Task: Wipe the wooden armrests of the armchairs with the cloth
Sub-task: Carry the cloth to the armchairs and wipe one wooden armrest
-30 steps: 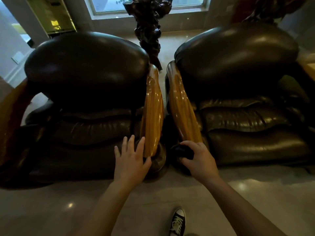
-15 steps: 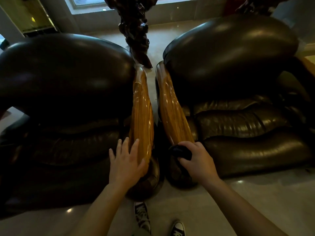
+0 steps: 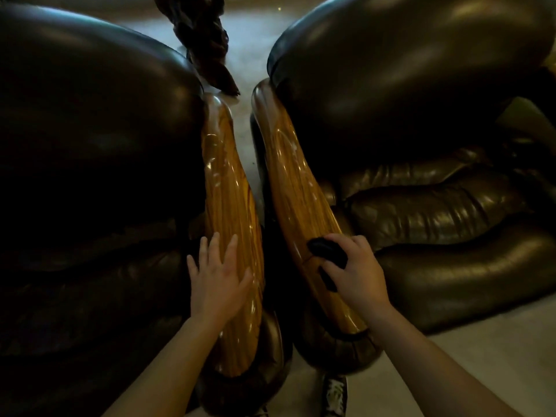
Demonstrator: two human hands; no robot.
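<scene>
Two dark leather armchairs stand side by side, each with a glossy golden wooden armrest facing the narrow gap between them. My left hand [image 3: 218, 276] lies flat with fingers spread on the left chair's armrest [image 3: 228, 191], holding nothing. My right hand [image 3: 356, 272] is shut on a dark cloth [image 3: 328, 249] and presses it onto the lower half of the right chair's armrest [image 3: 293, 176]. Most of the cloth is hidden under my fingers.
The left armchair [image 3: 90, 121] and right armchair [image 3: 421, 85] fill most of the view. A dark carved wooden piece [image 3: 207, 40] stands behind the gap. Pale floor [image 3: 466, 341] shows at the lower right. My shoe [image 3: 334, 394] is between the chairs' fronts.
I have stepped closer, so the armrests loom larger. My right hand has slid the cloth from the armrest's front end up onto its top. My left hand has moved further up its armrest.
</scene>
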